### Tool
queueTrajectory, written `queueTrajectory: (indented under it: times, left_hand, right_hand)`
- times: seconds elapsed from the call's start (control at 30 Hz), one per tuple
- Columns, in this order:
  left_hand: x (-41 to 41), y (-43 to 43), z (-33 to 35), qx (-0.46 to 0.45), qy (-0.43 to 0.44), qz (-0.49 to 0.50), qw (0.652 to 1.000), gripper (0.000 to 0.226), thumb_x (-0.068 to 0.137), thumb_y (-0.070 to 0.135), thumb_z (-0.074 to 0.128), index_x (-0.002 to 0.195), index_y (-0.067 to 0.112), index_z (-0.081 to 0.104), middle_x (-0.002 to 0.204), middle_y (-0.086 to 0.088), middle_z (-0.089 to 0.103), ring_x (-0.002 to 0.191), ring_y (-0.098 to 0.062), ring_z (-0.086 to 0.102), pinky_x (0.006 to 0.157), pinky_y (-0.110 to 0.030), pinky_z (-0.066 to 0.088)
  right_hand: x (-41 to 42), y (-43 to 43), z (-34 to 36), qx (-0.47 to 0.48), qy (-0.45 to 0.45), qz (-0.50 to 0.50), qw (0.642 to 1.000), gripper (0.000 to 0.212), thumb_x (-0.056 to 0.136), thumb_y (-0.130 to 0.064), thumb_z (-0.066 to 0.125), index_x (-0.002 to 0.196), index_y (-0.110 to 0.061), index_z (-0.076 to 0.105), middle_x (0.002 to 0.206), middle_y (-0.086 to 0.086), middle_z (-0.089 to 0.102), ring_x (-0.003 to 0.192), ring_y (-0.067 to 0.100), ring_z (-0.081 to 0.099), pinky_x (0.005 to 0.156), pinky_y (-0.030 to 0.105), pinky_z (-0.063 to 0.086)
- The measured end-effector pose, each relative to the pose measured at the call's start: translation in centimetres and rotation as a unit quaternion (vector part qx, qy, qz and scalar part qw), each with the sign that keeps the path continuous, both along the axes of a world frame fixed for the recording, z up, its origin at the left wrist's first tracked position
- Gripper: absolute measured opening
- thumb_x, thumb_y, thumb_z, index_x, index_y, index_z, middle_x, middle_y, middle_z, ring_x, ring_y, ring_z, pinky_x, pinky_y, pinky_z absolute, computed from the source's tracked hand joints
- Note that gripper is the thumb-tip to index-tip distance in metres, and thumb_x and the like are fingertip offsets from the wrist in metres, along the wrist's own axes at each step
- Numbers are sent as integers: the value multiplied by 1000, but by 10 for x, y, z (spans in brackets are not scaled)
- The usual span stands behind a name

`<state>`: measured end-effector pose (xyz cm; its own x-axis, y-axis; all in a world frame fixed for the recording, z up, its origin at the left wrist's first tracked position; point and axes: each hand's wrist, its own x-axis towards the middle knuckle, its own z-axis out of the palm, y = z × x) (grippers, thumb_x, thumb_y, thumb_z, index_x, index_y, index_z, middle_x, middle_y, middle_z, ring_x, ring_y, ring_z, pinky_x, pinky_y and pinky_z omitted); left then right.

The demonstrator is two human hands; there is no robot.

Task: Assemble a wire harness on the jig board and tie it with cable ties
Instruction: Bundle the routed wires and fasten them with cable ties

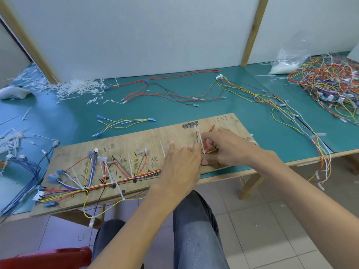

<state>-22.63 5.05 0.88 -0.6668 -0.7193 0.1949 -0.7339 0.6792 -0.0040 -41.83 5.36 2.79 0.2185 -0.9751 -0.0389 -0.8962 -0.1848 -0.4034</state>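
A wooden jig board (147, 138) lies along the near edge of the green table. A harness of red, yellow, blue and white wires (97, 183) runs across its left half, bound by several white cable ties (114, 179). At the board's right part both hands meet over a small bundle of red and yellow wires (210, 151). A white cable tie (200, 138) stands up from that bundle. My right hand (223, 146) pinches the tie and wires. My left hand (182, 164) rests on the board beside it, fingertips at the bundle.
Loose wire sets (174, 90) lie on the table behind the board. A large tangle of wires (330, 88) fills the right side. A heap of white tie offcuts (73, 88) lies far left. A plastic bag (287, 61) sits at back right. My knees are under the table edge.
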Motion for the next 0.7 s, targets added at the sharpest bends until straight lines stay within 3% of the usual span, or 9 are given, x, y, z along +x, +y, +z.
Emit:
queueTrajectory:
  times: [0.1, 0.23, 0.33, 0.43, 0.5, 0.57, 0.63, 0.7]
  left_hand:
    - [-1, 2, 2, -7, 3, -6, 1000, 27, 87, 16, 65, 113, 13, 57, 85, -7, 70, 80, -32, 70, 112, -56, 42]
    - [0, 3, 3, -35, 13, -3, 999, 27, 83, 19, 77, 104, 13, 61, 73, -5, 68, 68, -30, 69, 101, -55, 52]
    - [1, 5, 3, -35, 11, 0, 999, 33, 78, 17, 81, 103, 15, 60, 71, -3, 67, 66, -29, 67, 100, -54, 53]
    - [1, 4, 3, -26, 15, 9, 1000, 34, 80, 17, 78, 108, 15, 59, 73, -2, 67, 67, -30, 67, 103, -53, 51]
    - [1, 3, 3, -2, 27, 13, 1000, 28, 90, 17, 70, 112, 15, 53, 75, -3, 66, 72, -33, 67, 105, -53, 49]
    - [2, 2, 3, 13, 55, 18, 998, 19, 97, 17, 61, 112, 15, 50, 74, -5, 65, 75, -36, 66, 100, -53, 51]
    - [4, 3, 4, 16, 84, 18, 996, 17, 101, 20, 57, 116, 15, 50, 74, -6, 66, 77, -37, 66, 90, -53, 55]
    - [7, 4, 4, 18, 115, 14, 993, 21, 104, 23, 53, 123, 13, 52, 64, -5, 59, 76, -39, 66, 85, -54, 55]
  right_hand:
    - [-1, 2, -2, 19, -21, -20, 999, 46, 75, -48, 91, 78, -36, 47, 73, -11, 56, 76, 6, 46, 67, 34, 38]
    - [-2, -4, 9, 74, -26, -3, 997, 41, 78, -28, 93, 82, -28, 52, 70, -3, 55, 67, 17, 45, 63, 32, 37]
    - [2, -2, 14, 41, -38, -9, 998, 42, 72, -16, 95, 79, -24, 55, 72, -5, 53, 69, 15, 44, 61, 20, 35]
    - [3, 1, 18, 4, -32, -19, 999, 33, 71, -17, 94, 80, -22, 62, 74, -10, 60, 71, 13, 51, 63, 18, 39]
    - [1, 6, 18, -12, -27, -42, 999, 21, 80, -18, 88, 90, -21, 70, 85, -11, 70, 83, 14, 63, 79, 28, 51]
    - [3, 15, 11, -48, -53, -72, 995, 20, 90, -12, 77, 107, -20, 73, 98, -11, 76, 97, 16, 68, 93, 37, 53]
    - [9, 24, 1, -87, -73, -95, 989, 36, 97, -12, 70, 131, -22, 68, 104, -20, 70, 109, 17, 62, 99, 32, 47]
    - [15, 28, -9, -114, -102, -122, 981, 45, 102, -17, 67, 145, -27, 61, 108, -17, 62, 113, 14, 51, 98, 21, 38]
